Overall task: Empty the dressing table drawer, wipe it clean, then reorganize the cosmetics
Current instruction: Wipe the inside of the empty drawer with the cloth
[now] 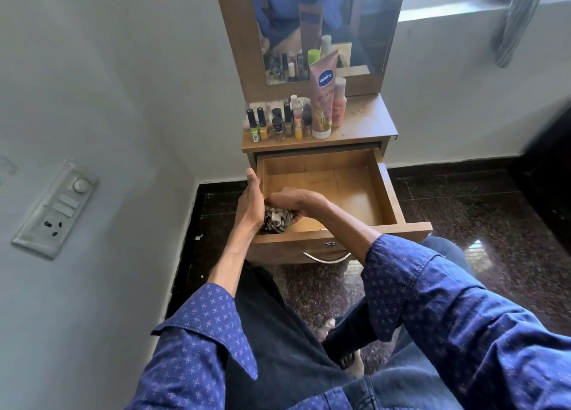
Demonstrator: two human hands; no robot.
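The wooden drawer (386,190) of the dressing table stands pulled out, its bare bottom showing. At its front left corner lies a bunched grey patterned cloth (276,221). My right hand (296,201) curls over the cloth from the right and grips it. My left hand (251,198) rests against the drawer's left wall beside the cloth, thumb pointing up, fingers hidden inside. On the table top stand several nail polish bottles (272,124), a pink Vaseline tube (323,100) and a pink bottle (339,102).
A mirror (327,23) rises behind the cosmetics. The white wall with a switch panel (55,209) is close on the left. Dark polished floor (479,212) lies to the right. The drawer's metal handle (327,257) is just above my knees.
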